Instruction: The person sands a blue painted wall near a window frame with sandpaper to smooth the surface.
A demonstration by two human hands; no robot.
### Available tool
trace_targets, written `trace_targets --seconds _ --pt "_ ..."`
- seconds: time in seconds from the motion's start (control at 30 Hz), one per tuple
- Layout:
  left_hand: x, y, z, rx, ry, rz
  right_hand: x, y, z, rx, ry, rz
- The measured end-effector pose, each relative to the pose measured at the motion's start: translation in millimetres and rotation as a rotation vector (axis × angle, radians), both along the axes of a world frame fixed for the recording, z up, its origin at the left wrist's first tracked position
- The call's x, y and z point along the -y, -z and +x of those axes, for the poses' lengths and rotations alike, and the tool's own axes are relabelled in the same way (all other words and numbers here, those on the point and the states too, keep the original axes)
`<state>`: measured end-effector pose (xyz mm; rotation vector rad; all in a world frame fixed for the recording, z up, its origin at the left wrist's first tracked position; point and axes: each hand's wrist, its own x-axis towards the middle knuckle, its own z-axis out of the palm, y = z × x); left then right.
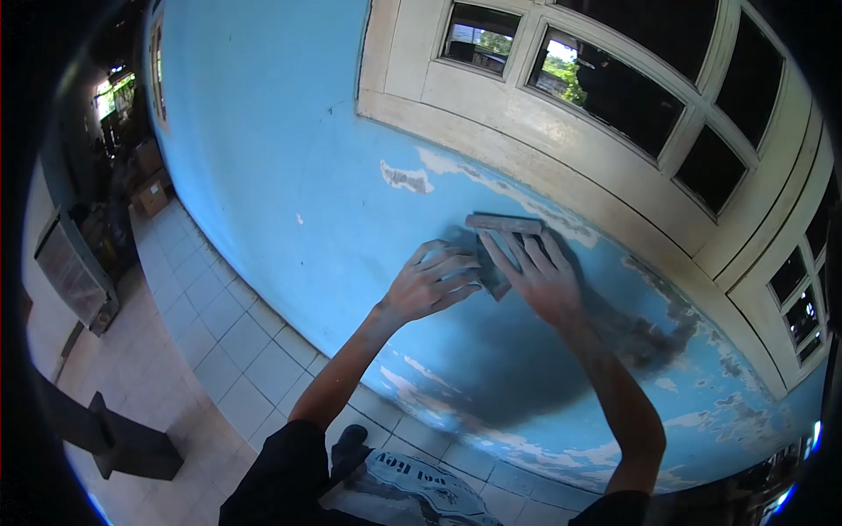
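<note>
A flat grey scraper [504, 223] lies against the blue wall [289, 202], its straight bar-like edge uppermost. Below the bar, its darker body narrows to a corner, partly covered by fingers. My right hand [545, 285] presses on it, with long fingers spread across the body up to the bar. To the left, my left hand [431, 285] has bent, parted fingers whose tips come right to the scraper's left side. Both hands look dusty grey. Around them spreads a dark grey smear [526, 368] over the paint.
A cream window frame [526, 123] with dark panes juts above the hands. Peeling pale patches [408, 178] mark the wall. Floor tiles [246, 342] run along its foot. At left stand a dark post base [132, 443], a leaning framed panel [77, 267] and cardboard boxes [151, 195].
</note>
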<state>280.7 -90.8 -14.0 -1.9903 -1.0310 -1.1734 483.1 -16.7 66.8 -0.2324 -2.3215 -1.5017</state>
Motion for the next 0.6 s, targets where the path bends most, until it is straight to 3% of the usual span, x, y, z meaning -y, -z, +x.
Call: trace_targets --seconds 0.13,0.37,0.47,0.53,0.6 --pt "5 -7 -45 0.162 0.001 -0.017 -3 1 -17 -0.127 -0.003 0.002" --pt "-15 -14 -124 0.554 -0.122 0.197 24 25 -33 -0.275 0.075 -0.048" --pt "-28 -11 -137 0.552 -0.105 0.211 45 39 -46 -0.439 0.217 -0.096" --pt "-44 -7 -139 0.553 -0.091 0.226 58 39 -58 -0.732 0.343 -0.205" --pt "-57 -5 -137 0.544 -0.079 0.250 56 45 -73 -0.845 0.272 -0.222"
